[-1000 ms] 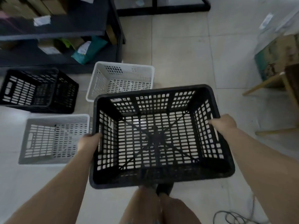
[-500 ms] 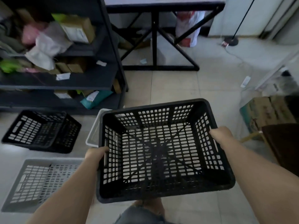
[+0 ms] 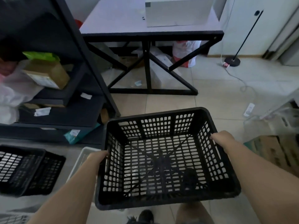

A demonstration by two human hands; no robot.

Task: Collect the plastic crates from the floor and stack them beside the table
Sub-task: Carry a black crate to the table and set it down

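Black crate (image 3: 161, 160) carried in both hands, up off the tiled floor (image 3: 218, 88).

The left hand (image 3: 98, 158) grips the crate's left wall and the right hand (image 3: 222, 139) grips its right wall — fingers curled over the rim on each side. The table (image 3: 123, 18) stands ahead, the dark shelf unit (image 3: 84, 62) to the left. Another black crate (image 3: 27, 170) and a white crate (image 3: 83, 157) sit on the floor at lower left — the white one partly hidden behind the left forearm.

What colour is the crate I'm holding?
Black, with a slotted grid pattern; the crate shows clearly in the head view.
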